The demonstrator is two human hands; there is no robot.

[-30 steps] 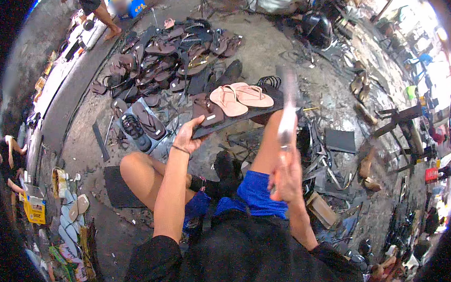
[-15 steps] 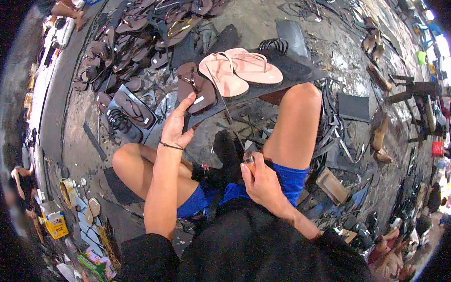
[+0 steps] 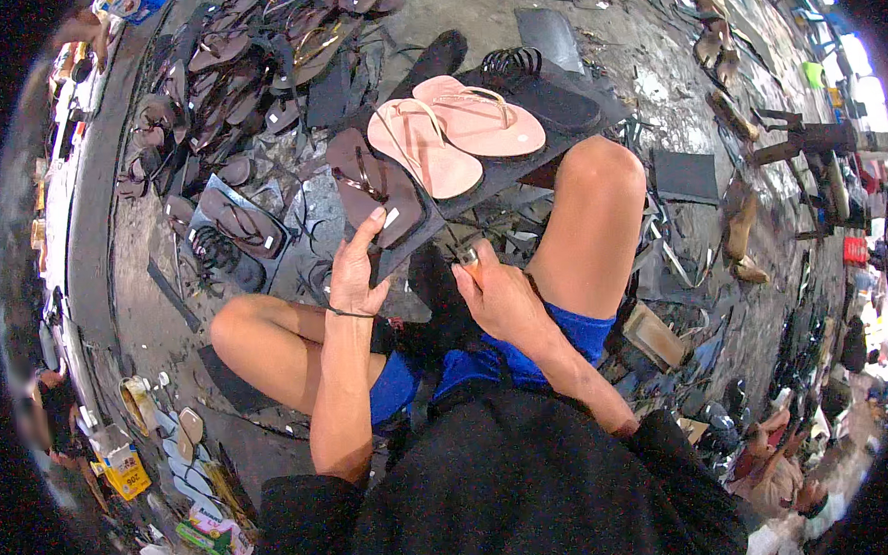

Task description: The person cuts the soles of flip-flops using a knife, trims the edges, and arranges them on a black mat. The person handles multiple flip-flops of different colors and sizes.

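Observation:
My left hand [image 3: 354,271] grips a dark brown flip-flop [image 3: 394,186] by its near end, thumb on top by a small white label and fingers underneath. It lies at the left end of a dark board [image 3: 529,177] across my knees. A wooden-handled tool [image 3: 475,260] is closed in my right hand [image 3: 508,300], just right of and below the brown flip-flop. Its thin shaft is hard to make out against the dark background. Two pink flip-flops, the left one [image 3: 415,146] and the right one [image 3: 483,120], overlap on the board, with a black strappy sandal [image 3: 560,102] beyond them.
Many dark flip-flops [image 3: 222,80] are heaped at the far left. Nearer lie a pair of brown flip-flops [image 3: 242,221] and a black strappy sandal [image 3: 230,260]. Dark scraps and strips litter the floor. At right are a tan block [image 3: 653,337] and a dark wooden stool [image 3: 816,142].
My right hand with the tool has moved up and closer to the brown flip-flop. The flip-flop, still in my left hand, is tilted a little differently. The whole view has shifted slightly.

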